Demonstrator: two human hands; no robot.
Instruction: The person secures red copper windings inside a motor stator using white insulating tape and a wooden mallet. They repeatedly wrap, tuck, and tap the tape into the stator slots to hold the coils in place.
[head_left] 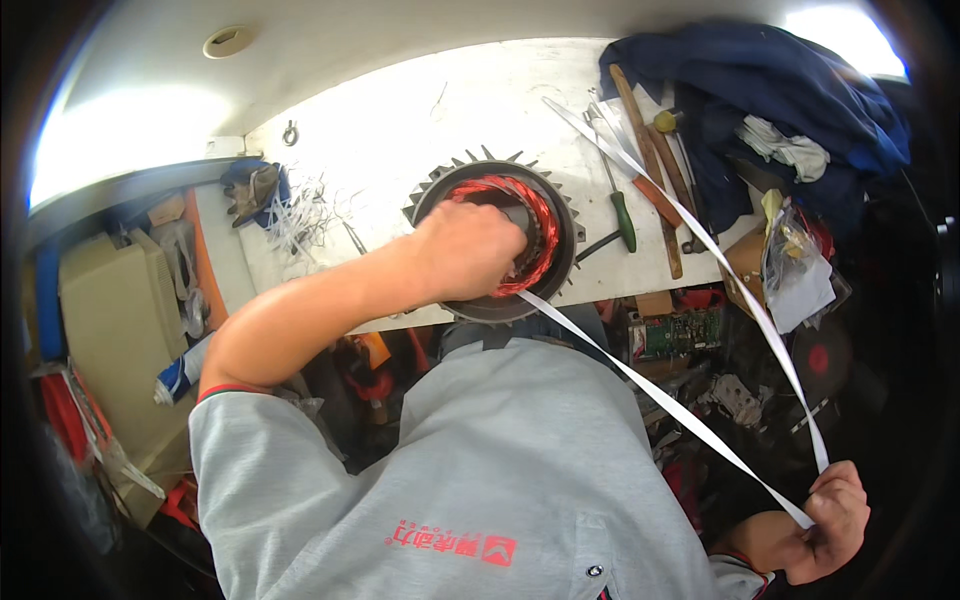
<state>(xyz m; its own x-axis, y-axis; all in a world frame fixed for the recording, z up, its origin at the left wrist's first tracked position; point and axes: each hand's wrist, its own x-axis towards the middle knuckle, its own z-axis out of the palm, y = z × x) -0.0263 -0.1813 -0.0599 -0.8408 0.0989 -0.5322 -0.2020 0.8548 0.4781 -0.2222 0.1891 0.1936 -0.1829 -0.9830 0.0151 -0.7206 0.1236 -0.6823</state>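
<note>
A round dark metal motor stator (573, 215) with fins round its rim stands at the near edge of the white bench. Red-wrapped windings (548, 250) ring its inside. My left hand (470, 245) is curled down into the opening; its fingertips are hidden, and what they hold cannot be seen. White binding tape (660, 395) runs from the near side of the windings to my right hand (835, 520), far out at the lower right. Those fingers are closed on the tape. From there another length goes back up to the bench, its loose end lying beyond the stator.
Right of the stator lie a green-handled screwdriver (623, 222), wooden sticks (655, 190) and a hammer (692, 240). Dark blue cloth (740, 75) is heaped behind them. White tape scraps (303, 215) and a glove (250, 190) lie at the left. A circuit board (680, 333) sits below the bench edge.
</note>
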